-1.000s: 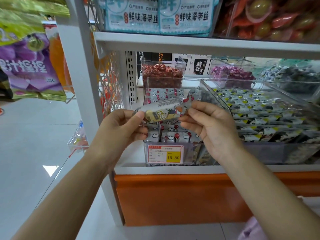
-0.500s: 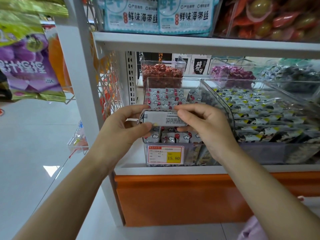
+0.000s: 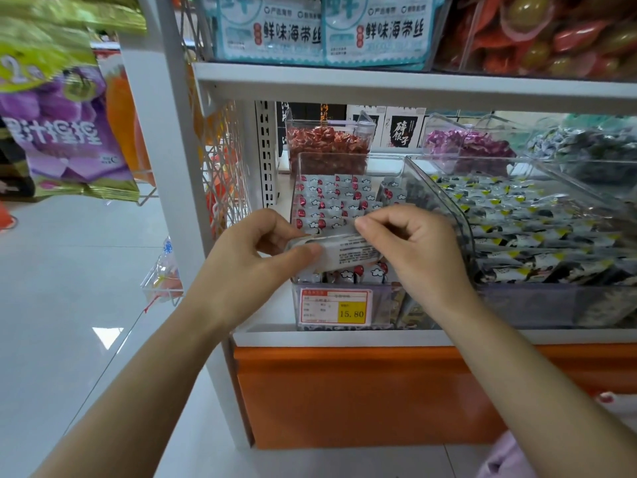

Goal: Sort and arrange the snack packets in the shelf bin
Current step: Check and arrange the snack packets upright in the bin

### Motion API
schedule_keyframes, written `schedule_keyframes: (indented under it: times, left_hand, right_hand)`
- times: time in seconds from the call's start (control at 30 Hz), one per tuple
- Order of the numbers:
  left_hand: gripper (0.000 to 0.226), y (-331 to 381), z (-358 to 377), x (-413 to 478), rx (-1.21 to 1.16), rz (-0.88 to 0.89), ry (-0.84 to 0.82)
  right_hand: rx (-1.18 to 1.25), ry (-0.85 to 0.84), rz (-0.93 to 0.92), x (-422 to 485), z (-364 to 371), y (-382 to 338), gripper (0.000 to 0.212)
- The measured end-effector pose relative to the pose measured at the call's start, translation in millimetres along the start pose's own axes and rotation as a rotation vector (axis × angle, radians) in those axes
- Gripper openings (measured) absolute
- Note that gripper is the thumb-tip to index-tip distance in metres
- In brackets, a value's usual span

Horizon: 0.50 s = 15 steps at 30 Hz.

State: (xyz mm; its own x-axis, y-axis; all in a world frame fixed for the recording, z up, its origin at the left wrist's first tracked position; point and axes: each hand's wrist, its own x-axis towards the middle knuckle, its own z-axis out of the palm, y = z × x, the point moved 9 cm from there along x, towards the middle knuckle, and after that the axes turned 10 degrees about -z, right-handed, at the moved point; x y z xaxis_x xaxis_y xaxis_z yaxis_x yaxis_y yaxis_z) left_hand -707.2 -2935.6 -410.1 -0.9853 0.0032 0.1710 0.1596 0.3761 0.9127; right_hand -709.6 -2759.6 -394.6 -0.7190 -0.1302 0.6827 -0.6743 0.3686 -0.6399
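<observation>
The packet (image 3: 348,251) has sunk toward the bin (image 3: 382,305), left hand (image 3: 248,267) and right hand (image 3: 420,253) pinching its ends.

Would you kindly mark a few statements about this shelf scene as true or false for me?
1. The left hand and the right hand both pinch one snack packet. True.
2. The packet's fine-print side faces the camera. True.
3. The price tag on the clear bin reads 25.80. False: it reads 15.80.
4. The container behind that bin holds green sweets. False: the rear container holds red-wrapped sweets.
5. The held packet lies flat on the floor. False: it is held up over the front rows of the bin.
</observation>
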Motion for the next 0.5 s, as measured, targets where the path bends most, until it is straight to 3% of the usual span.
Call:
schedule_keyframes:
  times: [0.2, 0.33, 0.5]
  left_hand:
    - [0.022, -8.4, 4.2, 4.0, -0.072, -0.117, -0.137]
    - [0.023, -9.3, 1.0, 5.5, -0.084, -0.139, -0.174]
    - [0.032, -6.9, -4.3, 4.3, -0.07, -0.119, -0.192]
  right_hand:
    - [0.044, -0.046, -0.041, 0.1, 6.9, -8.6, 0.012]
    - [0.062, -0.068, -0.069, 0.2, 9.8, -12.8, 0.021]
    - [0.113, -0.064, -0.029, -0.1, 9.3, -7.4, 0.018]
